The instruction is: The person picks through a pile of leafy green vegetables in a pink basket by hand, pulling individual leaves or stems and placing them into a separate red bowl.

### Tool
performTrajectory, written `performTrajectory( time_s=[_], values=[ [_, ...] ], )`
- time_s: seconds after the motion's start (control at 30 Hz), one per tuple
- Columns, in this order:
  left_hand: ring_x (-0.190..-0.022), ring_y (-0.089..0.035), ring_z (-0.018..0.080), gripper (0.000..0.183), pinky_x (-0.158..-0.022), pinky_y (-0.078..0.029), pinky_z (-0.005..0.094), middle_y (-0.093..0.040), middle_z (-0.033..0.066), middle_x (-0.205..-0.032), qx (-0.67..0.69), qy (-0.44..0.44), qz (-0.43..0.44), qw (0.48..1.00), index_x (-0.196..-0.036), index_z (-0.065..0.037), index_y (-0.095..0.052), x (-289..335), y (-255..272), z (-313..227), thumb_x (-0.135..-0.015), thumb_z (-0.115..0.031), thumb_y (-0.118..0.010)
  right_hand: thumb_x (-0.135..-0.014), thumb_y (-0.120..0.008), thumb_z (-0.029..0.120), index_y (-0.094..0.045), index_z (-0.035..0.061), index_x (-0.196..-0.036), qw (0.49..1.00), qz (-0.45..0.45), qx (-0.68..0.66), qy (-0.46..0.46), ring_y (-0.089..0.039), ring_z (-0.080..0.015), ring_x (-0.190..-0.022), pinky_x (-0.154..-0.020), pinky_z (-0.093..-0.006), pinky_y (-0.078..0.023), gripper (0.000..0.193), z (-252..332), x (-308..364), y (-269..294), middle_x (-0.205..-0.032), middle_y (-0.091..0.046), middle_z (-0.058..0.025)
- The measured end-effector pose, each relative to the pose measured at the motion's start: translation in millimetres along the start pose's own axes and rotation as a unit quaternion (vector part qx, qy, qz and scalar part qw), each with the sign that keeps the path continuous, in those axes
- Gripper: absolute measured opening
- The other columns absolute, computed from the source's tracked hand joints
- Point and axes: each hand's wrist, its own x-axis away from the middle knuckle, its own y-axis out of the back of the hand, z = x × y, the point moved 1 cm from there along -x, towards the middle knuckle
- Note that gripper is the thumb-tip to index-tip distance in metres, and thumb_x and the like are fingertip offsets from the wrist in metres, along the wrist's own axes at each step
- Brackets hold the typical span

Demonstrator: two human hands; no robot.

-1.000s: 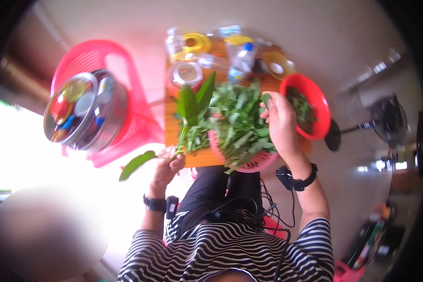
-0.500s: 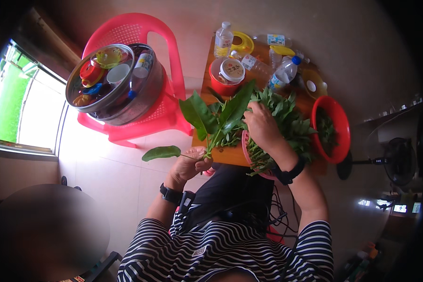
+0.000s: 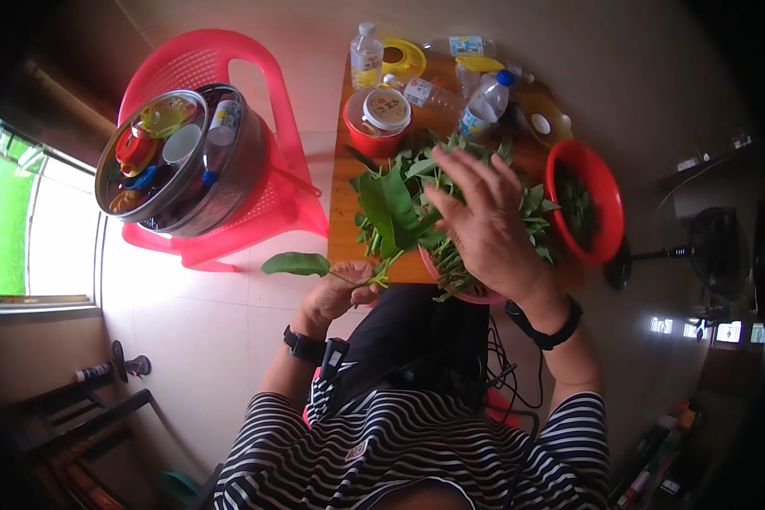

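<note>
My left hand [image 3: 346, 287] is closed around the stems of a small bunch of leafy greens [image 3: 391, 212], held near the front edge of the table. One long leaf [image 3: 296, 263] sticks out to the left of that hand. Fingers spread, my right hand [image 3: 484, 217] hangs open above a heap of leafy greens [image 3: 531, 208] and hides part of it. The heap fills a pink basket [image 3: 486, 297], whose rim shows at the front. To the right, a tilted red basin [image 3: 612, 223] holds loose green leaves.
Plastic bottles [image 3: 486, 104], a red tub [image 3: 371, 143] and a lidded white cup [image 3: 388, 110] crowd the back of the wooden table [image 3: 342, 234]. On the left, a pink chair [image 3: 293, 204] bears a metal pot [image 3: 229, 183] of mixed items. A fan [image 3: 712, 251] stands right.
My right hand has gone from bent fingers among the leaves to spread fingers above them. The left keeps its hold on the stems. The whole view has shifted; a blurred shape at lower left is gone.
</note>
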Motion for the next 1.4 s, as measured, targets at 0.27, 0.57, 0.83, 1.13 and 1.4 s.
performTrajectory(
  time_s=[0.27,0.57,0.83,1.13,1.4],
  values=[
    [-0.070,-0.055,0.0107,0.012,-0.072,-0.046,0.0243,-0.061,0.0054,-0.086,-0.059,-0.035,-0.051,0.996,-0.096,-0.004,-0.059,-9,-13,-9,-0.091,-0.015,-0.059,-0.077,-0.053,0.000,-0.047,0.0060,-0.089,0.998,0.065,-0.001,0.020,-0.051,-0.0213,-0.072,-0.084,-0.0410,-0.035,0.014,-17,48,-18,-0.070,-0.045,-0.0045],
    [-0.068,-0.056,0.0074,0.015,-0.064,-0.044,0.0195,-0.060,-0.0004,-0.073,-0.168,0.003,-0.074,0.983,-0.088,-0.004,-0.060,-11,-32,-9,-0.091,-0.019,-0.062,-0.086,-0.050,0.004,-0.051,0.0023,-0.085,0.942,-0.075,-0.164,-0.282,-0.048,-0.0210,-0.055,-0.058,-0.0327,-0.041,0.002,-55,76,-62,-0.062,-0.044,-0.0076],
    [-0.068,-0.052,0.0060,0.018,-0.065,-0.040,0.0195,-0.060,-0.0023,-0.078,-0.268,0.025,-0.077,0.960,-0.087,-0.005,-0.063,-13,-39,-12,-0.086,-0.023,-0.067,-0.088,-0.044,0.065,-0.055,0.0045,-0.097,0.560,0.306,-0.636,-0.434,-0.049,-0.0064,-0.070,-0.062,-0.0168,-0.040,0.063,-22,53,-19,-0.078,-0.053,-0.0009],
    [-0.067,-0.054,0.0046,0.016,-0.065,-0.043,0.0191,-0.060,-0.0018,-0.078,-0.261,0.002,-0.101,0.960,-0.089,-0.004,-0.062,-18,-31,-15,-0.090,-0.020,-0.063,-0.089,-0.062,0.014,-0.055,-0.0029,-0.104,0.816,0.300,-0.422,-0.257,-0.057,-0.0172,-0.072,-0.070,-0.0262,-0.046,0.024,-21,76,-10,-0.088,-0.061,-0.0070],
    [-0.061,-0.051,0.0124,0.013,-0.058,-0.040,0.0238,-0.064,0.0113,-0.088,-0.073,0.005,-0.018,0.997,-0.092,0.001,-0.061,-31,-24,-1,-0.089,-0.012,-0.059,-0.081,-0.060,0.006,-0.050,0.0027,-0.081,0.984,0.080,-0.102,-0.122,-0.059,-0.0352,-0.068,-0.058,-0.0406,-0.047,0.011,6,66,-7,-0.070,-0.057,-0.0165]
  ],
)
